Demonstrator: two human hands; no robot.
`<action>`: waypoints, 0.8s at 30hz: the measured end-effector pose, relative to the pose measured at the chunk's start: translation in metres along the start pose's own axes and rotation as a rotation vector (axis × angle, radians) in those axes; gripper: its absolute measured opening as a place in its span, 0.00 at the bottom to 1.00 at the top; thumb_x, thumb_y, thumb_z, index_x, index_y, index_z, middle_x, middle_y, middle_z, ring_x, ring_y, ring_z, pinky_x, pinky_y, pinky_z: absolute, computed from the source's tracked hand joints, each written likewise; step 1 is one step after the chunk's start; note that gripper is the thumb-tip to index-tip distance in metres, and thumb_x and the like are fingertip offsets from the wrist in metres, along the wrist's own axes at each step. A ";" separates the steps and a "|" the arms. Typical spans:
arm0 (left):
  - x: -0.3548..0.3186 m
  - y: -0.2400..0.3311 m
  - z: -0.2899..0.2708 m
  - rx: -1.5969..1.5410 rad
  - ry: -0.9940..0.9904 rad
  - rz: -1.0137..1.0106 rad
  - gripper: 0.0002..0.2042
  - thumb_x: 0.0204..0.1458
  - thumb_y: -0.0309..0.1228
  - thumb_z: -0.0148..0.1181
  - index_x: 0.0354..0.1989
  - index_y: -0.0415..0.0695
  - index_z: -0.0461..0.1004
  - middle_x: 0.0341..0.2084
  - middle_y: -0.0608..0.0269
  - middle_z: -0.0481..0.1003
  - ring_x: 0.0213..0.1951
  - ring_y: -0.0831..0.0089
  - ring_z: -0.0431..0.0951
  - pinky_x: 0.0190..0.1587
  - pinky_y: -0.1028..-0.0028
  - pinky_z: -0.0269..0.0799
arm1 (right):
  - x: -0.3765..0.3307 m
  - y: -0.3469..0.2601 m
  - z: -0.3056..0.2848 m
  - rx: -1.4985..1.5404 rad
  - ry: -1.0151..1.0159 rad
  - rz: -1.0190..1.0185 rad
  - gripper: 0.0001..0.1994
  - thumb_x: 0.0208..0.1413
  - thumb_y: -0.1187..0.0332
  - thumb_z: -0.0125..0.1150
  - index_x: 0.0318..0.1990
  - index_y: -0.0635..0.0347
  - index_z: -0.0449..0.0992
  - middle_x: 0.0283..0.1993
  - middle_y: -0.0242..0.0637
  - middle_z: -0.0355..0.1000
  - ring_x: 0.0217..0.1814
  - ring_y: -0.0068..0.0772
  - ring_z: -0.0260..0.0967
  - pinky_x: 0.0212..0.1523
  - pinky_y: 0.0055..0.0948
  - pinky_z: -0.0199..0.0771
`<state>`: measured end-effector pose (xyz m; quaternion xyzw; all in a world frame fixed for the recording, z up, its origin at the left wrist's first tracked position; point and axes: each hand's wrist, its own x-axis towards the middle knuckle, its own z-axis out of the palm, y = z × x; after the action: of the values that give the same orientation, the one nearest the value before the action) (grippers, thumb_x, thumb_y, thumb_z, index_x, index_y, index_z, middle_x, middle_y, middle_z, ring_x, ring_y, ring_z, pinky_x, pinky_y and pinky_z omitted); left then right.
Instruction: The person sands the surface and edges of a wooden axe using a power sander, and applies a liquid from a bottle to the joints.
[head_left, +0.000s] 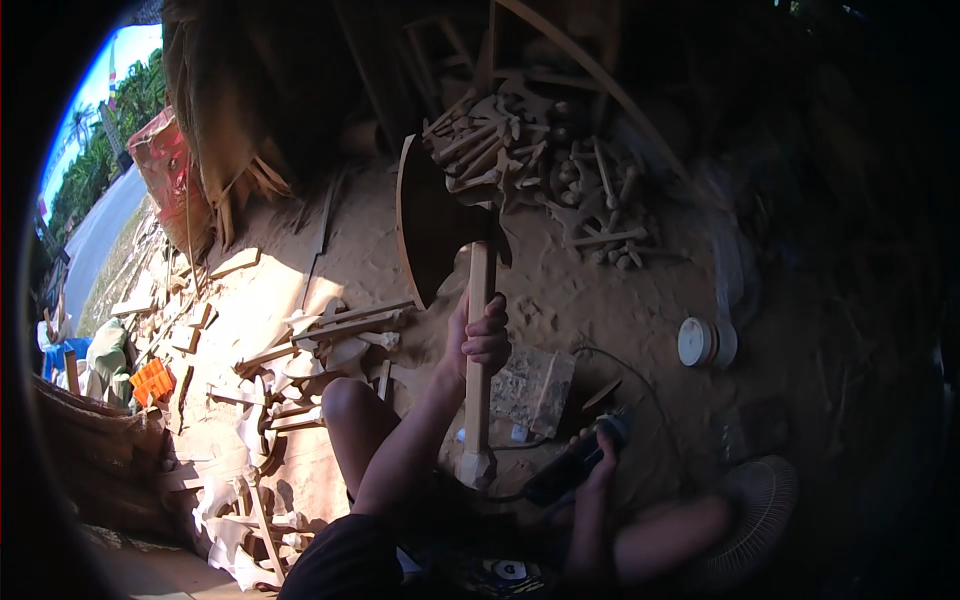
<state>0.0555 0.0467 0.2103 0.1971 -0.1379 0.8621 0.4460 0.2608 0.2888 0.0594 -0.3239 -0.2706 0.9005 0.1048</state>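
Note:
Held upright in front of me is an axe (478, 395) with a pale, squared wooden handle and a broad, dark crescent head with a light edge. My left hand (484, 335) is wrapped round the handle just below the head. Lower and to the right, my right hand (600, 462) grips a dark power tool (562, 474) that looks like an angle grinder. Its front end points up and right, apart from the axe, and a cord trails from its rear. Shadow hides the tool's disc and some of my right fingers.
Wooden pieces lie heaped at the back (490, 145) and at the left (335, 335). A pale block (533, 390) sits beyond the tool. At the right are a white round container (697, 342) and a round wire fan guard (765, 505). A red sack (165, 170) stands far left.

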 end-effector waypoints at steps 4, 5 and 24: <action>0.001 -0.001 -0.002 0.447 0.570 0.061 0.29 0.72 0.61 0.34 0.39 0.45 0.69 0.16 0.73 0.61 0.13 0.81 0.62 0.14 0.77 0.59 | 0.005 -0.017 -0.013 0.060 -0.159 -0.074 0.21 0.61 0.55 0.63 0.55 0.58 0.73 0.46 0.43 0.77 0.43 0.45 0.77 0.45 0.46 0.81; -0.005 -0.003 -0.014 0.674 0.817 0.147 0.28 0.72 0.60 0.36 0.39 0.45 0.69 0.17 0.72 0.64 0.13 0.79 0.65 0.16 0.75 0.62 | 0.003 -0.020 -0.013 0.083 -0.236 -0.087 0.22 0.62 0.54 0.61 0.55 0.63 0.71 0.48 0.44 0.75 0.46 0.44 0.75 0.48 0.46 0.79; -0.247 -0.168 -0.054 2.291 0.964 -1.155 0.12 0.58 0.42 0.62 0.41 0.50 0.83 0.35 0.53 0.84 0.38 0.54 0.87 0.40 0.55 0.84 | -0.047 -0.083 0.013 -0.157 -0.568 -0.235 0.34 0.53 0.62 0.68 0.64 0.63 0.60 0.55 0.44 0.63 0.54 0.39 0.64 0.59 0.43 0.66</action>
<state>0.3116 -0.0128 0.0582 0.1645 0.9138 0.1682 0.3310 0.2900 0.3351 0.1384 -0.0333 -0.3933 0.9130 0.1032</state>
